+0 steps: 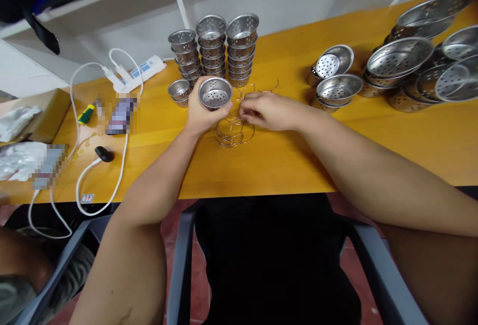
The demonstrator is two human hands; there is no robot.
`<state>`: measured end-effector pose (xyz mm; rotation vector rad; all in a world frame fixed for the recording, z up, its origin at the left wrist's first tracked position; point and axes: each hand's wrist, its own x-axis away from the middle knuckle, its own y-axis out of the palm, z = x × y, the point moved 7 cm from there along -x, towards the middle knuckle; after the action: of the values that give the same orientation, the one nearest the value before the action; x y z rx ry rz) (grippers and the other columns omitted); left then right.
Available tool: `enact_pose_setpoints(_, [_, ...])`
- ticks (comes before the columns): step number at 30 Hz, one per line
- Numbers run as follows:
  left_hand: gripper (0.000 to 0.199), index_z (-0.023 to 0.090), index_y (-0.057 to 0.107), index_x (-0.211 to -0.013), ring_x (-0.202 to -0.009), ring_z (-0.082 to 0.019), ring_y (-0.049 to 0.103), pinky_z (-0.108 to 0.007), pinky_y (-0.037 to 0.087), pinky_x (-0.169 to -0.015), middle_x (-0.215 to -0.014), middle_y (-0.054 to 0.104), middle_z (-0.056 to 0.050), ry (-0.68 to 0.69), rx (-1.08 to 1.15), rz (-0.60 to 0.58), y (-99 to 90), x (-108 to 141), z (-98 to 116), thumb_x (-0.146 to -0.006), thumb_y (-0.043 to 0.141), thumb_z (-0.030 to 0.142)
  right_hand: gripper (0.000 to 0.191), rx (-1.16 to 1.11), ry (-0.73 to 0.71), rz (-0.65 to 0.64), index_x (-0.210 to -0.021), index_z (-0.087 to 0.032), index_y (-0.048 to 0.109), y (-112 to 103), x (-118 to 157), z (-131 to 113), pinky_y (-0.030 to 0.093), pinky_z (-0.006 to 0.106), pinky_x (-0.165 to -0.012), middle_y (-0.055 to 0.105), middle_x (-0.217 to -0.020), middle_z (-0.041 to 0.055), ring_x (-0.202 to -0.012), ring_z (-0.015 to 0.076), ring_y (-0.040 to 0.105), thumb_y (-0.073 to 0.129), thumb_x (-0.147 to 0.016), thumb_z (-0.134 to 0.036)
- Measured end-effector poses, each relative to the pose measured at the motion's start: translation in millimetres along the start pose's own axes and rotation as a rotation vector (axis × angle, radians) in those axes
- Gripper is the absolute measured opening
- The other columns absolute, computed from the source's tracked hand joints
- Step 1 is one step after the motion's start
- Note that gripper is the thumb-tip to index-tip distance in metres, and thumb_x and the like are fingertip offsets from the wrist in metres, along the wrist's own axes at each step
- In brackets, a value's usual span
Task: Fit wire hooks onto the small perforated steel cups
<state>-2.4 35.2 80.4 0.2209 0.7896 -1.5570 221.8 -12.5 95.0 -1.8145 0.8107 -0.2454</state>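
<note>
My left hand (197, 112) is wrapped round a small perforated metal cup (215, 93), its open mouth facing up. To the right of the cup, my right hand (269, 111) is closed, its fingers pinched at a thin wire ring among others; the exact grip is partly hidden. Several loose wire rings (229, 144) lie overlapping on the table below and around those fingers. Behind my left hand stand tall stacks of the same perforated cups (213, 46). A shorter cup stack (179, 88) is just left of that hand.
More perforated cups (339, 89) and wider perforated bowls (399, 57) are grouped on the right of the yellow table (298, 165). To the left lie a power strip (144, 73), white cables, a black mouse-like object (104, 154) and a green-yellow tool (86, 115). Another person's leg shows lower left.
</note>
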Motion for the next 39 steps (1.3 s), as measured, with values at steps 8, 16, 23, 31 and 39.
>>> enact_pose_setpoints(8, [0.112,0.033,0.066,-0.154,-0.155,-0.043,0.079,-0.064,0.063,-0.141,-0.148,0.078,-0.013,0.041,-0.026,0.02,-0.7,1,-6,-0.076,0.097,0.107,0.011,-0.038,-0.05,0.007,-0.104,-0.026,0.069,-1,-1,-6,0.052,0.042,-0.09,0.079,-0.109,0.0117,-0.093,0.0286,0.07,0.064,-0.114,-0.024])
enact_pose_setpoints(16, [0.108,0.038,0.046,-0.177,-0.163,-0.041,0.073,-0.061,0.055,-0.148,-0.172,0.067,-0.016,0.288,0.019,0.011,6.8,-4,-38,-0.098,0.08,0.103,0.021,-0.036,-0.002,0.083,-0.124,-0.024,0.082,-5,-1,2,0.058,0.045,-0.099,0.085,-0.125,0.0157,-0.109,0.0334,0.079,0.063,-0.115,-0.022])
enact_pose_setpoints(23, [0.108,0.035,0.053,-0.167,-0.15,-0.037,0.079,-0.06,0.062,-0.141,-0.156,0.073,-0.012,0.3,-0.028,0.029,3.5,-3,-21,-0.09,0.094,0.099,0.005,-0.09,0.09,0.191,-0.109,-0.026,0.075,-10,0,13,0.062,0.05,-0.096,0.085,-0.113,0.0133,-0.097,0.033,0.077,0.074,-0.106,-0.022])
enact_pose_setpoints(31, [0.098,0.033,0.06,-0.159,-0.143,-0.034,0.081,-0.061,0.065,-0.138,-0.148,0.075,-0.01,0.274,-0.075,0.047,4.4,-3,-25,-0.091,0.097,0.094,0.02,-0.24,0.226,0.318,-0.103,-0.028,0.071,-12,1,30,0.062,0.048,-0.083,0.068,-0.081,0.0011,-0.078,0.0267,0.068,0.083,-0.092,-0.015])
enact_pose_setpoints(39, [0.102,0.038,0.047,-0.173,-0.153,-0.035,0.079,-0.058,0.061,-0.141,-0.162,0.071,-0.011,0.336,-0.029,0.031,12.9,-3,-30,-0.099,0.092,0.092,0.035,-0.413,0.237,0.579,-0.11,-0.031,0.073,-24,3,39,0.06,0.048,-0.077,0.057,-0.08,0.0007,-0.075,0.0235,0.056,0.089,-0.111,-0.061])
